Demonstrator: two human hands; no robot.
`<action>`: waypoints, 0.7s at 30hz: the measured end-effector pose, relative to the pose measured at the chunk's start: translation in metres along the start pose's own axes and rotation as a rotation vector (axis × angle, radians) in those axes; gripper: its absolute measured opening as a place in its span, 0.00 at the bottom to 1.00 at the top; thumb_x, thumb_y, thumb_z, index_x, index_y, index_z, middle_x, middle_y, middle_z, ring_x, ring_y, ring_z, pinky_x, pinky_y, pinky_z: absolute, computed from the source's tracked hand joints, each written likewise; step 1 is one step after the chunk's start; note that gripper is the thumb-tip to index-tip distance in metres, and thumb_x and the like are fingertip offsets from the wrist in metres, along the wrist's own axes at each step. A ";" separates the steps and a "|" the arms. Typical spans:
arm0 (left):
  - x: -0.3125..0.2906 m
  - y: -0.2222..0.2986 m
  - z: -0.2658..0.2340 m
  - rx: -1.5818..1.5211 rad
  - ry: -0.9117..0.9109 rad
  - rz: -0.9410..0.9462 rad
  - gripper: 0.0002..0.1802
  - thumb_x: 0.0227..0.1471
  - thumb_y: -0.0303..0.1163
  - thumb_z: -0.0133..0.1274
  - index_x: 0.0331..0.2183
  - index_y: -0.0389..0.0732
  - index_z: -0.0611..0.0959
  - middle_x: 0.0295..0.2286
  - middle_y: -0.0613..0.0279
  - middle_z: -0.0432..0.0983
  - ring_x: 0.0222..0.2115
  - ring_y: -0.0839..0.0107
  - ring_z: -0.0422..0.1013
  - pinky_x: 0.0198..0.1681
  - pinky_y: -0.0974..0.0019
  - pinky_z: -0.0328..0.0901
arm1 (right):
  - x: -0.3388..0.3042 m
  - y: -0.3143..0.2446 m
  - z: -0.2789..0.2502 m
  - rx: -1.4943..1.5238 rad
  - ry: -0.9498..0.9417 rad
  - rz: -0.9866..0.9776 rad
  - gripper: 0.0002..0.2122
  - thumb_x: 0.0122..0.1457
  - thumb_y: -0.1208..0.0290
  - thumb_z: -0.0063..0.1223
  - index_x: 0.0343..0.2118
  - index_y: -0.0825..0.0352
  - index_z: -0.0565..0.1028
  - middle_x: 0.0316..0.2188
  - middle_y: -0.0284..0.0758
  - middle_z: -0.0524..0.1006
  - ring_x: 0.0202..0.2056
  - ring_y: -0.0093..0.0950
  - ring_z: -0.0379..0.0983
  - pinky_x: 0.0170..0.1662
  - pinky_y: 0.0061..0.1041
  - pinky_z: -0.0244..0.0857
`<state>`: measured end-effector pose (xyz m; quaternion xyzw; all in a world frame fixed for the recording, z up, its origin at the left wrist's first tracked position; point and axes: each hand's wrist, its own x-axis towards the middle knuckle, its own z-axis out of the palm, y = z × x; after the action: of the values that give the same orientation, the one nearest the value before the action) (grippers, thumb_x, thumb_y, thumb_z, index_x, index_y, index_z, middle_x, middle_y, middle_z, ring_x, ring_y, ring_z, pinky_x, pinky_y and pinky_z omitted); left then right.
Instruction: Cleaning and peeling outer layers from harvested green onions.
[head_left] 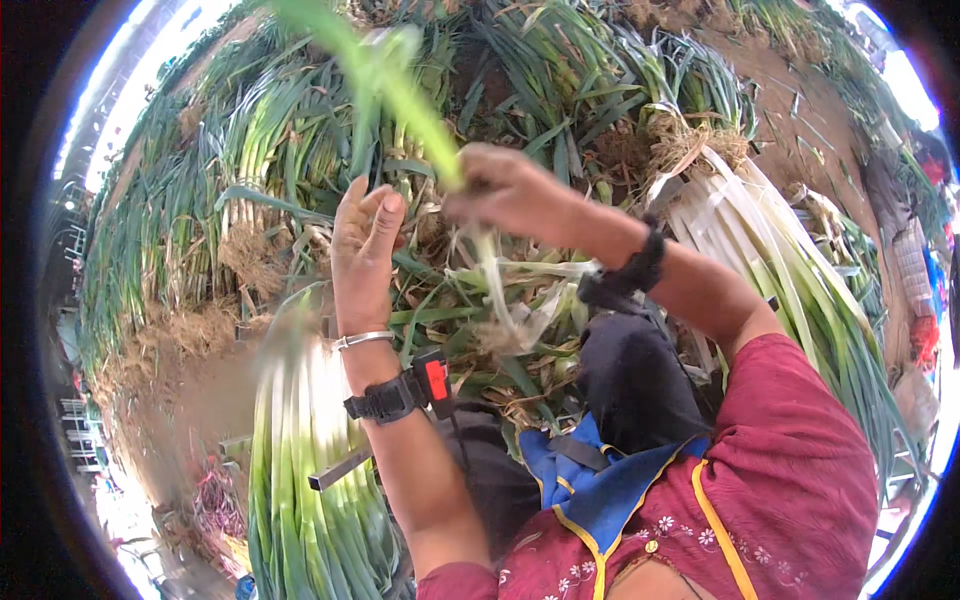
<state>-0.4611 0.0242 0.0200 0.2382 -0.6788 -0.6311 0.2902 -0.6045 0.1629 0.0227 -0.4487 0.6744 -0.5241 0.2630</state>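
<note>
Green onion stalk (pixel 420 110) is gripped in the closed right hand (pixel 505 190); left hand (pixel 362 250) hangs open beside it, above the trimmed bundle (pixel 310 470).

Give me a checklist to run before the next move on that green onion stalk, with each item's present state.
1. Right hand grip closed on the green onion stalk: ok.
2. Left hand off the stalk, fingers open: ok, it is beside the stalk, not touching.
3. Stalk's white root end hanging free below the right hand: ok.
4. Loose outer skin fully off: cannot tell, the lower stalk is blurred.
5. Trimmed bundle lying beside the left forearm: ok.
6. Untrimmed pile in front of the hands: ok.
</note>
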 end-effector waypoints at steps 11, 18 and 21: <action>-0.002 -0.015 -0.031 0.119 -0.078 -0.064 0.31 0.50 0.41 0.60 0.51 0.34 0.71 0.35 0.64 0.76 0.32 0.81 0.71 0.30 0.79 0.64 | -0.168 -0.004 -0.321 -0.194 1.020 -0.242 0.08 0.59 0.74 0.48 0.39 0.66 0.78 0.36 0.32 0.76 0.38 0.21 0.71 0.37 0.15 0.67; -0.012 -0.008 -0.043 0.231 -0.031 -0.095 0.29 0.49 0.41 0.60 0.50 0.37 0.74 0.35 0.66 0.76 0.32 0.81 0.71 0.30 0.78 0.64 | -0.404 0.101 -0.439 -1.240 1.261 0.448 0.21 0.56 0.59 0.52 0.43 0.75 0.73 0.36 0.47 0.76 0.39 0.35 0.74 0.44 0.32 0.68; -0.010 -0.025 -0.052 0.173 -0.032 -0.091 0.29 0.49 0.42 0.61 0.49 0.37 0.74 0.34 0.66 0.76 0.32 0.81 0.71 0.29 0.79 0.64 | -0.519 0.138 -0.470 -2.170 0.776 0.736 0.20 0.45 0.59 0.62 0.36 0.69 0.76 0.30 0.49 0.77 0.35 0.42 0.75 0.38 0.39 0.66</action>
<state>-0.4184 -0.0085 -0.0042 0.2827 -0.7239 -0.5864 0.2285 -0.7992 0.8479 -0.0208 -0.0300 0.8847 0.3211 -0.3367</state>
